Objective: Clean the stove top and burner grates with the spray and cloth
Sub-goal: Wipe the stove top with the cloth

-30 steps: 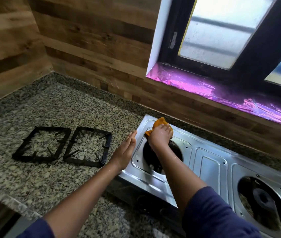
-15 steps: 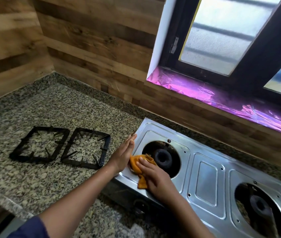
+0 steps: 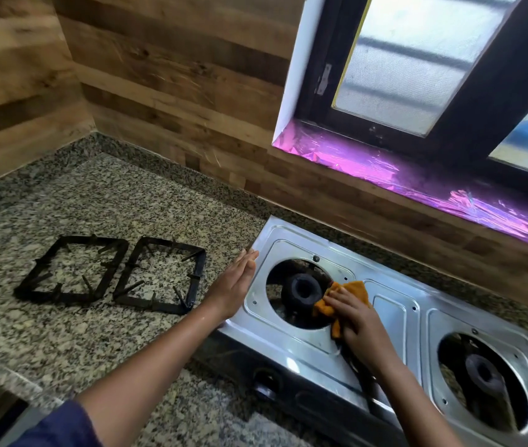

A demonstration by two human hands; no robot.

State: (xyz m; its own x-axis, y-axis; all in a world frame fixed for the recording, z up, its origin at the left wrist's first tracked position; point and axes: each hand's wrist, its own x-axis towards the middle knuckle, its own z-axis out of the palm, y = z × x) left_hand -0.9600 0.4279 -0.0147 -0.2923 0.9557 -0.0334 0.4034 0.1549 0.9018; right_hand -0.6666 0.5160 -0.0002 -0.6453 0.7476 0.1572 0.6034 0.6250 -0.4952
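Your right hand (image 3: 364, 324) grips the cloth (image 3: 354, 290) with curled fingers beside the burner (image 3: 303, 289): snag risk on the opening's edge. Left hand (image 3: 233, 287) fingers straight, together, bracing the stove top (image 3: 388, 314); ease off, it slides.

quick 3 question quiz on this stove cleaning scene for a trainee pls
1. True or false: both burner grates lie on the granite counter, off the stove top.
2. Which hand holds the orange cloth? A) left hand B) right hand C) neither
3. Fill in: the stove top shows ___ burners.

Key: 1 true; 2 B; 3 two
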